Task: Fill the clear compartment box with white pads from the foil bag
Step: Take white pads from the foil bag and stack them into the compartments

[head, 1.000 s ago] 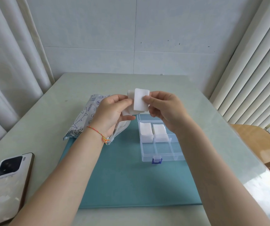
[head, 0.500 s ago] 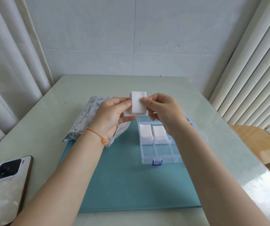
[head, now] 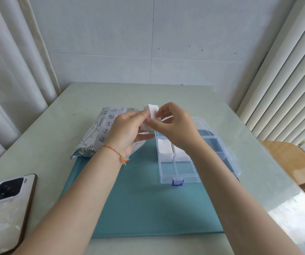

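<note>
Phone (head: 6, 208) face down, nearest, well left of teal mat (head: 144, 205). Clear compartment box (head: 194, 159) open on mat's far right part; white pads in box (head: 164, 148) fill its far-left compartments. Above mat's far edge, left hand (head: 127, 131) and right hand (head: 175, 126) both pinch stack of white pads (head: 150, 116) between them, fingers curled on it. Foil bag (head: 100, 133) beyond mat's far-left corner, partly behind left hand.

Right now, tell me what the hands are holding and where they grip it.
Both hands pinch a small stack of white pads: the left hand at its left side, the right hand at its right edge.
</note>
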Tool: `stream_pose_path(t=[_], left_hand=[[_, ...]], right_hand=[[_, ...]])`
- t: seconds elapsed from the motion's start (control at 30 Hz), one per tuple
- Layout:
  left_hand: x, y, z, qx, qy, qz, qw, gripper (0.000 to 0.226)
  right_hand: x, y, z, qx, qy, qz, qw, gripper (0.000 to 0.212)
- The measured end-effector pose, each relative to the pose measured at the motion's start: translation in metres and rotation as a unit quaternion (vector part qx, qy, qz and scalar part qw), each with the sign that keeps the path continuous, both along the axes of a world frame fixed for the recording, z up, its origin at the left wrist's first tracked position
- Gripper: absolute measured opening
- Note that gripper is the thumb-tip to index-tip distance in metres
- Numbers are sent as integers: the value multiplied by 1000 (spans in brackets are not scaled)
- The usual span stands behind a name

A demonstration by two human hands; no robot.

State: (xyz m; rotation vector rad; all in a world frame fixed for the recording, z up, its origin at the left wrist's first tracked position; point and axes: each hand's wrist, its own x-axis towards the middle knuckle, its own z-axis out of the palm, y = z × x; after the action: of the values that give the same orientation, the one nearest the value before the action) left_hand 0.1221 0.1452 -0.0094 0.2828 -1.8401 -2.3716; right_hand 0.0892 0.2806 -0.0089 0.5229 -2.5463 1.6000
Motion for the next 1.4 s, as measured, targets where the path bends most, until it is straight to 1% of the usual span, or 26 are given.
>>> stream_pose_path(t=[0.07,0.13,0.23,0.37,0.53,0.7,0.77,0.87,0.93,1.1,1.2,1.23,1.3,1.37,1.4], left_hand=[[1,2,2,-5,-3,-5,1000,21],[3,5,2,-16,-2,-17,1000,22],[5,9,3,-33,1,-42,999,27],[6,11,2,-57,0,-54,997,29],[5,11,2,-48,-2,-37,998,27],[3,10,0,-54,19,-49,997,37],[4,10,-1,-48,22,-48,997,33],[1,9,-1,-32,25,-33,999,20],[0,9,-2,-21,26,-18,999,16],[1,6,-2,2,29,-8,1000,19],[2,6,1,5,24,-19,1000,19],[3,7,1,0,24,-20,1000,20],[1,7,-1,-15,24,-6,1000,37],[-1,7,-4,-19,21,22,999,58],[-2,7,-5,-16,17,37,999,64]], right_hand=[[2,-1,-1,38,30,-16,999,38],[3,-2,-2,52,54,-40,996,40],[4,-3,-1,67,65,-57,994,43],[5,-2,0,79,63,-57,993,40],[3,-1,1,78,56,-58,994,36],[2,-2,-2,82,69,-47,993,29],[2,-2,-2,80,79,-45,993,30],[3,-3,-1,85,106,-52,989,28],[5,-3,1,81,126,-55,987,28],[9,-1,5,82,136,-30,987,34],[7,0,6,95,100,-33,990,33],[6,2,7,90,81,-41,992,31],[3,6,9,59,49,-63,995,26],[3,8,12,40,58,-90,993,25],[5,7,14,47,75,-99,991,25]])
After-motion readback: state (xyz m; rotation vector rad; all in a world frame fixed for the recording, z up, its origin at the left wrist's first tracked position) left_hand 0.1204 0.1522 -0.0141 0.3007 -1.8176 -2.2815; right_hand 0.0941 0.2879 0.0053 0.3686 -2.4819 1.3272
